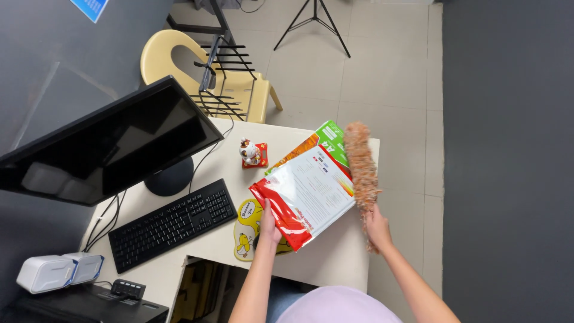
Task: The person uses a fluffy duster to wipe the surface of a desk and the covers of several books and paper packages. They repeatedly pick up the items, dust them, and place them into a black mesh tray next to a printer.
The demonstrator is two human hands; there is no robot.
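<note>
My left hand (268, 225) grips the near corner of a red and white paper pack (305, 194) and lifts that edge off the white desk (335, 257). Under it lie an orange pack (297, 152) and a green pack (333, 137). My right hand (376, 227) holds the handle of a fluffy orange duster (360, 164), whose head rests along the right edge of the packs. A yellow mouse pad (245, 230) lies partly beneath the lifted pack, right by my left hand.
A black keyboard (172, 222) and a black monitor (101, 146) occupy the left of the desk. A small cat figurine (251, 153) stands behind the packs. A yellow chair (239, 90) and tripod (312, 24) stand beyond the desk. A white device (57, 272) sits at lower left.
</note>
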